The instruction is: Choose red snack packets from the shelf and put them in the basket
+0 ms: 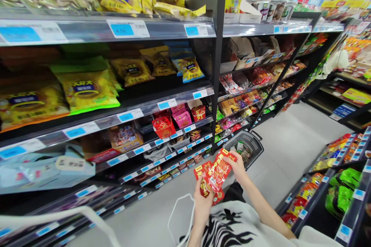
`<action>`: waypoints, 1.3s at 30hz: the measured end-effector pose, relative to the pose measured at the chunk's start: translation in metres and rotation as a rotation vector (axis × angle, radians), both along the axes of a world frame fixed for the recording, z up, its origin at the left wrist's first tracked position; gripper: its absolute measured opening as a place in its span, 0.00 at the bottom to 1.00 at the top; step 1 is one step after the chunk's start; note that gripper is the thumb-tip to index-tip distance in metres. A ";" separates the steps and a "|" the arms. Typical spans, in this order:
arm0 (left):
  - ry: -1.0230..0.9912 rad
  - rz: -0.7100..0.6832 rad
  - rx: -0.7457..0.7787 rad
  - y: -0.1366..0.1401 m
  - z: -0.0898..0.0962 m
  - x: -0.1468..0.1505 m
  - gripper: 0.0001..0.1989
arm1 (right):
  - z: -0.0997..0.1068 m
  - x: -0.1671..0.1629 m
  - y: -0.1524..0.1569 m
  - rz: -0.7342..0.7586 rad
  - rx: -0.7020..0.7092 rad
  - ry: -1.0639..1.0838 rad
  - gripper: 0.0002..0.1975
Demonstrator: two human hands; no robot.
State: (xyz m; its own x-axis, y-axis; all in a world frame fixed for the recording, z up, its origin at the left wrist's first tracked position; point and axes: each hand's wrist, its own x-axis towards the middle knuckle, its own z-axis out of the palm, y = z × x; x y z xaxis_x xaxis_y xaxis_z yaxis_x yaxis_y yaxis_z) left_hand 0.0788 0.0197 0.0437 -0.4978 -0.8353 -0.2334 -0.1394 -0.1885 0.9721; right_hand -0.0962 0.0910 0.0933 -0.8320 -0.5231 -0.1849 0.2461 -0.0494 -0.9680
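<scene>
Several red snack packets (218, 170) with yellow printing overlap in front of my body. My left hand (202, 197) is closed on the lower packets, its fingers partly hidden behind them. With my right hand (237, 165) I pinch the upper right edge of the top packet. Just past my hands, a dark grey shopping basket (255, 144) sits on the floor, with small green and brown packets inside it.
On the left, shelves (162, 110) carry yellow snack bags (84, 87) and red boxes (164, 125). Low display racks (348, 204) with bagged goods stand on the right. Grey floor (285, 139) runs between them. A white cord (174, 210) hangs near my left arm.
</scene>
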 end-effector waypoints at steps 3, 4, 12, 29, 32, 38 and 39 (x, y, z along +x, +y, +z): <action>0.017 -0.043 -0.063 -0.005 0.003 0.002 0.39 | -0.001 0.013 -0.008 -0.009 0.041 -0.003 0.14; 0.009 -0.062 -0.083 -0.008 0.002 0.004 0.37 | -0.002 0.020 -0.011 -0.005 0.060 -0.019 0.13; 0.011 0.042 0.118 -0.025 -0.028 0.024 0.25 | -0.003 0.054 -0.020 0.277 0.002 -0.093 0.20; -0.039 0.002 0.376 -0.012 -0.026 0.018 0.34 | -0.009 0.027 -0.024 0.223 0.313 0.476 0.22; -0.071 0.025 0.399 -0.015 -0.028 0.018 0.35 | -0.002 0.026 -0.021 0.389 0.276 0.249 0.18; -0.079 -0.008 0.379 -0.018 -0.030 0.018 0.38 | 0.005 0.013 -0.013 0.727 0.192 -0.040 0.23; -0.061 -0.033 0.364 -0.019 -0.028 0.016 0.38 | 0.003 0.009 -0.013 0.731 0.208 -0.014 0.23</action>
